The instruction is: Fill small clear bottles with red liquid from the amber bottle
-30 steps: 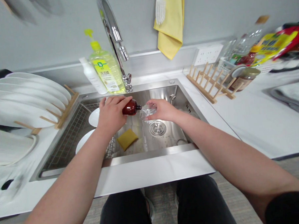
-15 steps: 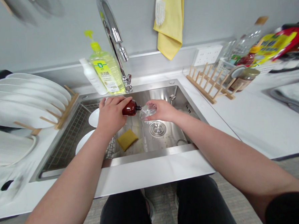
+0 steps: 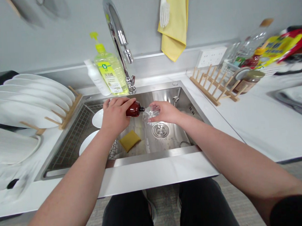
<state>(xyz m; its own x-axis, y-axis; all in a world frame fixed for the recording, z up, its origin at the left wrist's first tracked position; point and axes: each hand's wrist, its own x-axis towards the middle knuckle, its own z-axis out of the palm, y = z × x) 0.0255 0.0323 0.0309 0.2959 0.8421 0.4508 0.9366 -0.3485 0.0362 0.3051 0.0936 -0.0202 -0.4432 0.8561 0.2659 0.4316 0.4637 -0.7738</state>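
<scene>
My left hand (image 3: 115, 115) is closed around a reddish-brown bottle (image 3: 133, 109) above the sink. The bottle lies on its side in my grip, its dark narrow neck pointing right. That neck is right by a small clear container (image 3: 148, 114), perhaps a cup, which my right hand (image 3: 164, 111) grips from the right. Whether the two touch, or any liquid flows, I cannot tell. Below them, a yellow sponge pad (image 3: 130, 140) rests on the floor of the steel sink (image 3: 158, 155), left of the drain (image 3: 160, 130).
Two white dishes (image 3: 98, 118) sit on a wire rack at the sink's left. Behind stand a tap (image 3: 125, 57), a yellow-green dish soap bottle (image 3: 110, 73) and a white bottle (image 3: 97, 77). Plates (image 3: 26, 102) fill the left rack; a wooden rack (image 3: 216, 84) and jar (image 3: 249, 81) stand right.
The whole view has shifted slightly, so things appear a little further right. Both hands keep their holds on the bottle and the clear container, almost unmoved.
</scene>
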